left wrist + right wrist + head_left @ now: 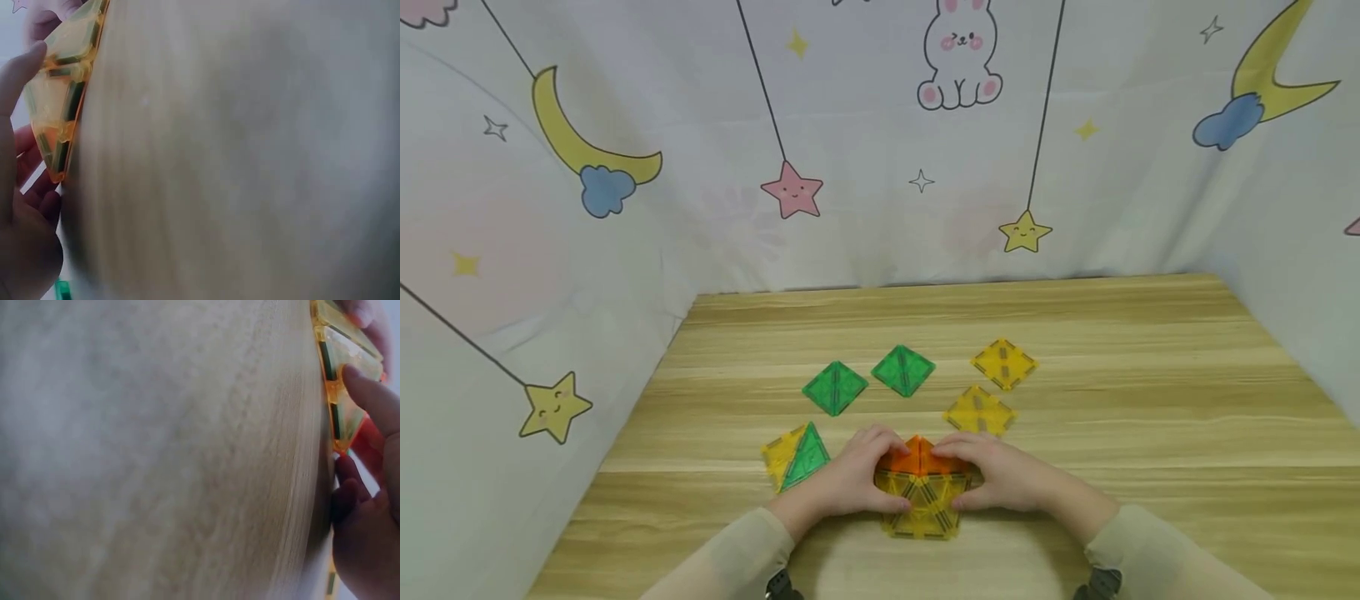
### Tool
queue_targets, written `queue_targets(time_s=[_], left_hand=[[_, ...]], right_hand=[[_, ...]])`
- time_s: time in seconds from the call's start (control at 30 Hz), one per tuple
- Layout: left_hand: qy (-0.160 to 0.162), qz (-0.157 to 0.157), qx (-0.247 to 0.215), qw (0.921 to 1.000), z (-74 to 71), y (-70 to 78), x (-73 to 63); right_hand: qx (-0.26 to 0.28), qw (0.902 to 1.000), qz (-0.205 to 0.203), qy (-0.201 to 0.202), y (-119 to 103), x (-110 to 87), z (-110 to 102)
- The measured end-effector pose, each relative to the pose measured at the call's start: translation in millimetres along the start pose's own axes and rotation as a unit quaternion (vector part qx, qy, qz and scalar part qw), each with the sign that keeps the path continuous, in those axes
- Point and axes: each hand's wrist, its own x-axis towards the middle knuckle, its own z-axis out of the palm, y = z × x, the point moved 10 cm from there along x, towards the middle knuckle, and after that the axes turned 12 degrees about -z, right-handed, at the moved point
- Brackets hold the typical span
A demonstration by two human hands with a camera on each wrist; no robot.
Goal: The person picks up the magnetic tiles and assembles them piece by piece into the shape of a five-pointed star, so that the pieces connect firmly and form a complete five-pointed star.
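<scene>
A small structure of yellow and orange translucent magnetic tiles (922,507) stands on the table near its front. My left hand (856,477) grips its left side, thumb on a yellow face and fingers around the orange back. On the opposite side my right hand (1011,477) holds it the same way. Up close in the left wrist view, my left thumb (25,65) presses a sloping yellow tile (53,97). The right wrist view has my right thumb (369,394) against another yellow tile (340,353). Parts of the orange back are hidden by fingers.
Two green diamonds of paired triangle tiles (835,388) (903,371) lie behind the structure. Two yellow diamonds (1003,363) (979,410) lie to the back right. Left of my left hand is a yellow tile (778,454) beside a green triangle (806,458). A printed curtain (880,242) borders the table.
</scene>
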Motion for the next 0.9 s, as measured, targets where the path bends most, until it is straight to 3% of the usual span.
queue_targets(time_s=[0.2,0.4,0.67,0.9], left_hand=[[-0.008,-0.013,-0.033,0.9994,-14.5,2.5,7.1],[-0.003,-0.021,-0.032,0.9993,-29.4,10.9,28.7],[-0.010,-0.046,0.022,0.9987,-28.2,16.2,56.4],[-0.031,-0.077,0.015,0.9964,-20.5,13.8,66.7]], right_hand=[[0.010,0.9996,-0.005,0.027,5.2,0.7,-12.2],[-0.042,0.9957,0.022,0.079,23.1,-6.5,-42.3],[-0.106,0.9866,0.072,0.100,44.3,-18.9,-63.3],[-0.064,0.9884,0.079,0.112,45.9,-20.4,-61.9]])
